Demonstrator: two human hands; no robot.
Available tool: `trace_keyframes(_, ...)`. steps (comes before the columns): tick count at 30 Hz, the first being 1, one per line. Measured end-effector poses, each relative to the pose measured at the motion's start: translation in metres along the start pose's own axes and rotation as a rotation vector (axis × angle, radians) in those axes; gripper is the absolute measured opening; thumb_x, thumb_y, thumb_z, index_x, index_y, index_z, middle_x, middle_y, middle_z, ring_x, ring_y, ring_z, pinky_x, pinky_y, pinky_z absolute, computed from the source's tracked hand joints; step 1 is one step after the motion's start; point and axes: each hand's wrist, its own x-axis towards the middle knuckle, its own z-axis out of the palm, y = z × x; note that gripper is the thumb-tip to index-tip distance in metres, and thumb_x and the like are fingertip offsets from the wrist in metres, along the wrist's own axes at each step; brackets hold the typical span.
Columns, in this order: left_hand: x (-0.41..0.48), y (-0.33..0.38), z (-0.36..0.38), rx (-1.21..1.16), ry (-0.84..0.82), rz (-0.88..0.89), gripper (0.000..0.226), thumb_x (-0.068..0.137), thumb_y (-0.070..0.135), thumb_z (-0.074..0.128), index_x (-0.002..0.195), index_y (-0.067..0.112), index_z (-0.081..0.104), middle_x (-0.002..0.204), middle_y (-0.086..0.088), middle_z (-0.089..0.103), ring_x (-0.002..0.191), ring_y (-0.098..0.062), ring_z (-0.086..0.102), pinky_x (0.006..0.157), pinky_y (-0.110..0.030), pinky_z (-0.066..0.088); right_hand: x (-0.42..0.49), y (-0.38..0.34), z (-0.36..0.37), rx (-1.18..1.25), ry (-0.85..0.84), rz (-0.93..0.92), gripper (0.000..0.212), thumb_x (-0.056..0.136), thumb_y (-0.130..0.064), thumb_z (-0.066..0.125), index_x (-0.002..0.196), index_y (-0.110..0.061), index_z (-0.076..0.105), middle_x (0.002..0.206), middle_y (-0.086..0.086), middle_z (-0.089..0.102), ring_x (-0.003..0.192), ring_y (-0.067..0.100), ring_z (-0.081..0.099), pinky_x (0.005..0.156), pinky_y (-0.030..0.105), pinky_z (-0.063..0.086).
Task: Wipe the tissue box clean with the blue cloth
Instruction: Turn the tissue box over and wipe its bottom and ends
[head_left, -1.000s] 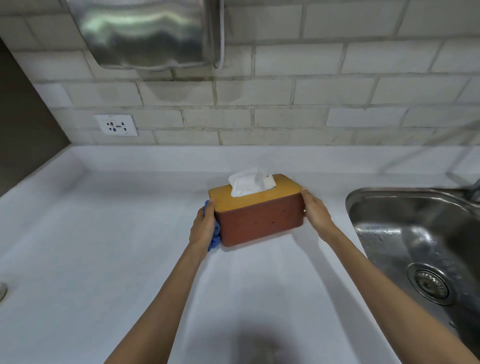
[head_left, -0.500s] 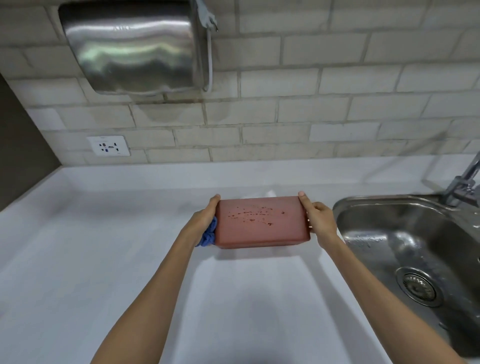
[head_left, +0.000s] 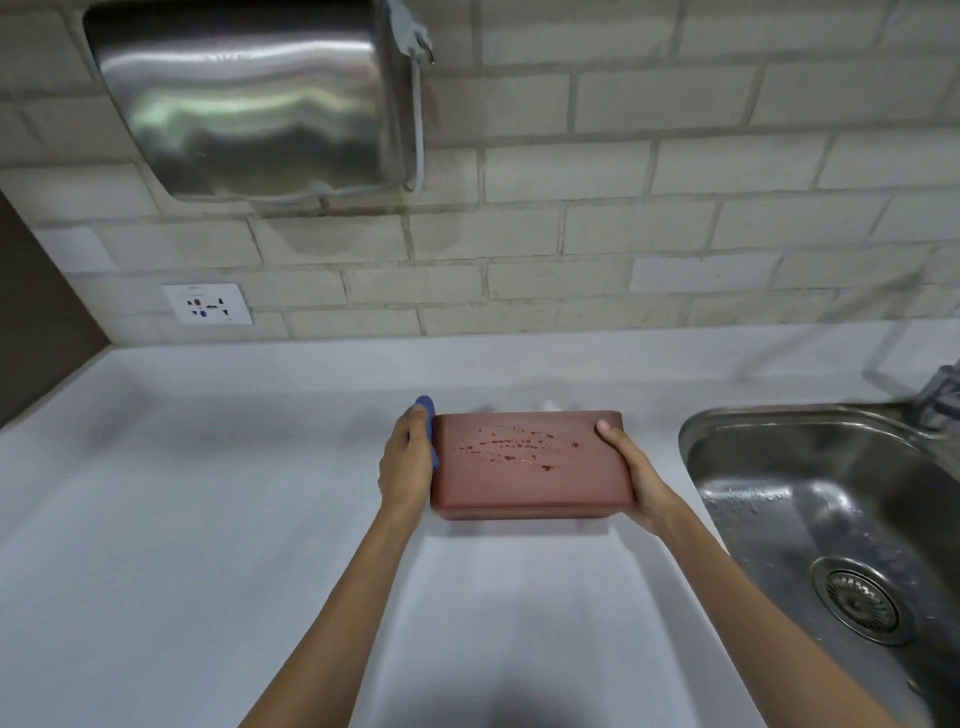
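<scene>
The reddish-brown tissue box (head_left: 524, 483) is tipped back so a broad side faces me, speckled with small dark red spots. Its yellow top and the white tissue are turned away and hidden. My left hand (head_left: 406, 462) presses the blue cloth (head_left: 430, 431) flat against the box's left end; only a thin blue strip shows between palm and box. My right hand (head_left: 631, 473) grips the right end, thumb on the facing side. The box is held between both hands just above the white counter (head_left: 208, 519).
A steel sink (head_left: 831, 519) with a drain lies to the right, its tap (head_left: 935, 389) at the far right edge. On the brick wall hang a steel hand dryer (head_left: 249, 98) and a white socket (head_left: 208, 304).
The box went from upright, yellow top and tissue showing, to tilted back with its spotted side facing me. Both hands kept their grip on its ends.
</scene>
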Motion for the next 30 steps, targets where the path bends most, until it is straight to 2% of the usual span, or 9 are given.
trace_keyframes(2,-0.005,0.001,0.003,0.023,0.044,0.085,0.046,0.096,0.049,0.03,0.133,0.03,0.05,0.132,-0.001,0.058,0.124,-0.022,0.05,0.113,-0.042,0.032,0.001,0.003,-0.002,0.027,0.015,-0.002,0.076,0.069,-0.057,0.059,0.131,-0.014,0.051,0.13,0.014,0.06,0.111,0.024,0.058,0.091,0.036,0.046)
trace_keyframes(4,-0.012,0.003,0.006,0.141,0.092,0.215,0.05,0.098,0.046,0.029,0.145,0.028,0.033,0.149,0.003,0.042,0.135,-0.02,0.04,0.112,-0.034,0.028,0.001,0.005,-0.002,0.018,0.027,-0.014,0.069,0.075,-0.053,0.057,0.131,-0.013,0.051,0.131,0.015,0.059,0.108,0.024,0.058,0.089,0.037,0.046)
trace_keyframes(9,-0.029,-0.006,0.013,0.641,0.193,0.583,0.05,0.098,0.037,0.034,0.147,0.023,0.031,0.15,-0.002,0.039,0.126,-0.03,0.041,0.097,-0.038,0.042,0.001,0.007,0.002,0.006,0.038,-0.048,0.065,0.073,-0.053,0.055,0.124,-0.012,0.058,0.115,0.01,0.065,0.099,0.023,0.06,0.081,0.034,0.047)
trace_keyframes(11,-0.04,-0.013,0.014,0.765,0.21,0.654,0.049,0.097,0.036,0.037,0.143,0.018,0.04,0.148,-0.009,0.043,0.12,-0.035,0.047,0.094,-0.041,0.046,0.001,0.007,0.002,-0.003,0.036,-0.053,0.063,0.069,-0.055,0.058,0.118,-0.015,0.062,0.108,0.008,0.069,0.094,0.02,0.064,0.08,0.033,0.048)
trace_keyframes(14,-0.059,-0.03,0.01,0.877,0.238,0.726,0.05,0.091,0.034,0.037,0.131,0.011,0.057,0.136,-0.019,0.055,0.103,-0.041,0.059,0.081,-0.042,0.056,0.0,0.008,0.001,0.004,0.006,-0.043,0.045,0.062,-0.057,0.061,0.092,-0.027,0.074,0.09,-0.002,0.076,0.078,0.011,0.071,0.069,0.028,0.052)
trace_keyframes(18,-0.07,-0.055,-0.002,0.847,0.211,0.759,0.043,0.084,0.02,0.068,0.126,0.013,0.062,0.134,-0.022,0.055,0.1,-0.043,0.06,0.08,-0.046,0.057,0.001,0.008,-0.003,0.01,0.006,-0.024,0.044,0.057,-0.057,0.064,0.088,-0.027,0.073,0.085,-0.004,0.077,0.073,0.008,0.072,0.066,0.028,0.052)
trace_keyframes(25,-0.035,-0.009,0.009,0.726,0.274,0.675,0.043,0.095,0.028,0.05,0.138,0.027,0.047,0.146,-0.015,0.041,0.116,-0.037,0.045,0.089,-0.041,0.048,0.002,0.008,-0.006,-0.03,0.004,-0.015,0.054,0.054,-0.059,0.064,0.096,-0.024,0.071,0.09,-0.002,0.077,0.079,0.012,0.07,0.075,0.032,0.051)
trace_keyframes(27,-0.029,0.004,0.019,0.778,0.296,0.689,0.042,0.095,0.029,0.048,0.137,0.025,0.049,0.144,-0.014,0.045,0.112,-0.038,0.048,0.086,-0.042,0.048,0.003,0.008,-0.006,-0.022,0.007,-0.018,0.052,0.055,-0.058,0.063,0.094,-0.025,0.071,0.089,-0.002,0.077,0.078,0.012,0.07,0.074,0.031,0.051)
trace_keyframes(30,-0.041,0.0,0.021,0.862,0.288,0.815,0.041,0.086,0.02,0.065,0.127,0.017,0.062,0.131,-0.019,0.059,0.096,-0.043,0.059,0.074,-0.043,0.053,0.003,0.009,-0.006,-0.011,0.007,-0.034,0.049,0.057,-0.058,0.063,0.093,-0.025,0.072,0.088,-0.002,0.077,0.076,0.01,0.071,0.071,0.03,0.051)
